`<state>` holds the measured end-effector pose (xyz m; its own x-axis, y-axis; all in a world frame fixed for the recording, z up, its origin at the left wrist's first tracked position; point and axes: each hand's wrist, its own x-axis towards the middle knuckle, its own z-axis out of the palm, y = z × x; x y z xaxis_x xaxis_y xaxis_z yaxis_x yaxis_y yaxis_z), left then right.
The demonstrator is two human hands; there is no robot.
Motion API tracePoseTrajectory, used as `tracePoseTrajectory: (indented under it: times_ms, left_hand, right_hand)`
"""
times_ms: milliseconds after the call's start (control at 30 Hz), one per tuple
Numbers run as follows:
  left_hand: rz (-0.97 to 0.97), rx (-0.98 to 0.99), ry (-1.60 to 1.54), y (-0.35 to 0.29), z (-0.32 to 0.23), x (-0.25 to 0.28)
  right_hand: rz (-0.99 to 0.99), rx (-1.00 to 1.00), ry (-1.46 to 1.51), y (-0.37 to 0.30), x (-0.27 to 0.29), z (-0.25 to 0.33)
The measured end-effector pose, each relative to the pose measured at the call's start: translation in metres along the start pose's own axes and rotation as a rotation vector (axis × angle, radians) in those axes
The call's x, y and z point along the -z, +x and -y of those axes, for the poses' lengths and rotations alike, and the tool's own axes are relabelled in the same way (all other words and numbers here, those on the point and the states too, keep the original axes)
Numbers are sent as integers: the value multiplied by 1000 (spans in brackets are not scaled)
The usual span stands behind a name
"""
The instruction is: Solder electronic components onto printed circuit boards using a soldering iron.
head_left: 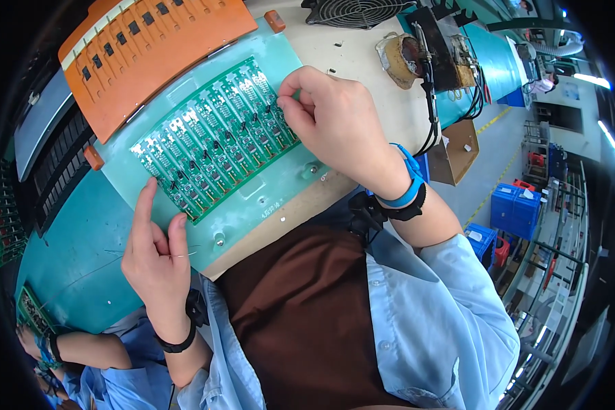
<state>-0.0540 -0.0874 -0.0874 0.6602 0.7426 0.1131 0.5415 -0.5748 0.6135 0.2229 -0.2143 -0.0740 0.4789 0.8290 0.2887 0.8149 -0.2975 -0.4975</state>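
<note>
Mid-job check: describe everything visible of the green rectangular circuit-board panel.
The green rectangular circuit-board panel looks rigid, made up of narrow parallel strips bearing silvery patches and small dark components. It lies flat, slanted in view, on a pale-green flat plate. The bare right hand pinches at its right edge; the bare left hand is open beside its left edge. Actual contact is unclear.

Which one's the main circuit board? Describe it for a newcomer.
Find the orange cover at upper left; beside it lies a pale green plate. The circuit board sits on that plate. Unlike the board at the far left rim, it lies between the left hand and right hand.
</note>
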Motion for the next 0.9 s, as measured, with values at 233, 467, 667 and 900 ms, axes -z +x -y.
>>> tracePoseTrajectory:
  times_ms: [233,467,667,900]
  left_hand:
    - [-15,-33,-40,0,7,-2]
    - [-24,-53,-43,1,8,-2]
    - [-23,-54,-57,3,9,-3]
    - [-23,-58,-81,2,9,-2]
  right_hand:
    - [-22,157,-88,1,-4,-1]
    - [-104,161,-13,-2,-5,-4]
    - [-8,124,-34,-4,-6,6]
    - [74,82,5,4,-4,9]
